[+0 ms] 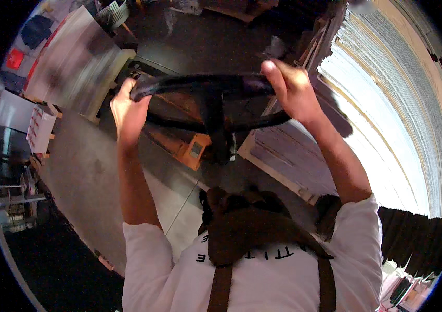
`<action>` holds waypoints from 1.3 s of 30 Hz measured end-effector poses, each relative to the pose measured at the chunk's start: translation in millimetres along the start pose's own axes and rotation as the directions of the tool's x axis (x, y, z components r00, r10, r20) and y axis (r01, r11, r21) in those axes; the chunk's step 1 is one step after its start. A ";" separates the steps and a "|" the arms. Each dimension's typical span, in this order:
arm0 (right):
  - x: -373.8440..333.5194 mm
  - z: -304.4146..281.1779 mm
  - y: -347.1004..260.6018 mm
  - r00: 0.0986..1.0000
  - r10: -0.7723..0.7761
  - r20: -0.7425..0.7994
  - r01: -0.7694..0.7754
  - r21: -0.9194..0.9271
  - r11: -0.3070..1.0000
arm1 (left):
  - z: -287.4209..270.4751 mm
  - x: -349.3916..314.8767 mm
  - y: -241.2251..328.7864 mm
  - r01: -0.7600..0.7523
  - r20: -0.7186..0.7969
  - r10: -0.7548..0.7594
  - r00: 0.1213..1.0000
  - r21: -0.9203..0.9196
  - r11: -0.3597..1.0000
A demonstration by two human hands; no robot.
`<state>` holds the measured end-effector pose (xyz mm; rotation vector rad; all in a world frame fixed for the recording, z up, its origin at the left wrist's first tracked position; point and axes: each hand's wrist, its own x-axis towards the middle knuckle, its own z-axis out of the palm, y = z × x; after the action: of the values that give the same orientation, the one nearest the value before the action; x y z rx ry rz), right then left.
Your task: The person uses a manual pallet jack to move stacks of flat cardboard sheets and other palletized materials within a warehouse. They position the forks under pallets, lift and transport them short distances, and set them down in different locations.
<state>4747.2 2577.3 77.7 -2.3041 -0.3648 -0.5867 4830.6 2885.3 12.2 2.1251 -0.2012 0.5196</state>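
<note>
Both my arms reach forward to the black loop handle [200,82] of a pallet jack. My left hand [130,110] is closed round the handle's left end. At the right end my right hand [296,93] grips it, thumb lying along the top. From the middle of the loop a dark shaft runs down toward the jack's orange body [196,151]. Part of the jack is hidden behind the handle, and its wheels cannot be made out.
A tall stack of pale sheets [387,114] rises close on my right, with a lower wood-edged stack [288,156] beside the jack. Another sheet stack [75,62] stands at the far left. Grey concrete floor [91,171] lies to my left, and a white chair or basket [114,14] is beyond.
</note>
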 end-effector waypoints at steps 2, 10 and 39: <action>6.6 -3.5 14.0 0.996 0.085 0.030 -0.084 -0.026 0.996 | 10.1 10.5 1.9 0.038 0.067 -0.041 0.997 0.049 0.998; 33.5 -11.2 58.4 0.949 0.306 -0.071 -0.313 -0.149 0.938 | 66.8 67.5 -3.7 -0.105 0.098 0.098 0.990 0.074 0.992; 157.5 10.4 192.7 0.704 0.521 -0.483 -0.094 0.664 0.742 | 78.3 -33.8 38.9 -0.042 0.330 0.168 0.929 -0.358 0.933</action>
<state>4965.5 2463.5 39.7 -1.3713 0.1953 -0.8871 4809.9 2797.3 -12.3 1.8506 -0.5757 0.1380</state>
